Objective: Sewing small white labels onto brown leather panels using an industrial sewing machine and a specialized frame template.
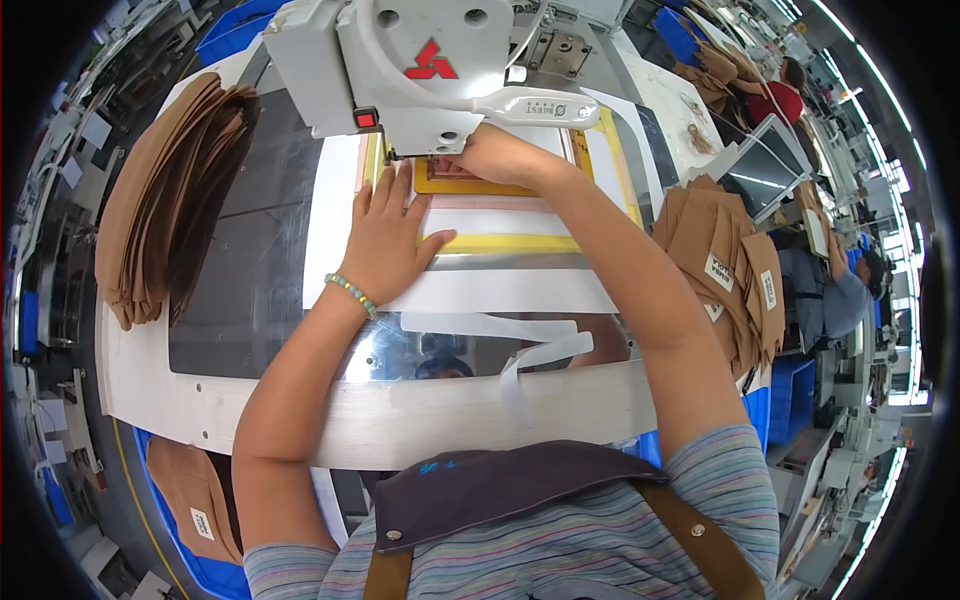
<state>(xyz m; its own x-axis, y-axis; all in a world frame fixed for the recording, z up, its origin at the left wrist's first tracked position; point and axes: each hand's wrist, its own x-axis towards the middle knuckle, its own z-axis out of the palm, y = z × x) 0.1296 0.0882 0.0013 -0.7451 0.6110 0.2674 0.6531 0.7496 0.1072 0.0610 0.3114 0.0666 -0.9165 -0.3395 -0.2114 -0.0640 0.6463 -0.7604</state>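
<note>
My left hand (388,235) lies palm down with fingers spread on a layered flat template (500,243) of white sheet and yellow strips. Its fingertips reach the left edge of a smaller yellow frame (490,188), close to the needle area. A beaded bracelet (350,293) circles that wrist. My right hand (500,158) reaches in over the yellow frame under the sewing machine head (430,75). The machine hides most of its fingers, so whether they grip something cannot be made out.
A thick stack of brown fabric pieces (165,200) stands at the left. More brown pieces with white labels (715,260) lie at the right, others in a blue bin (190,500) below left. Loose white strips (490,325) rest on the shiny metal plate. People sit farther right.
</note>
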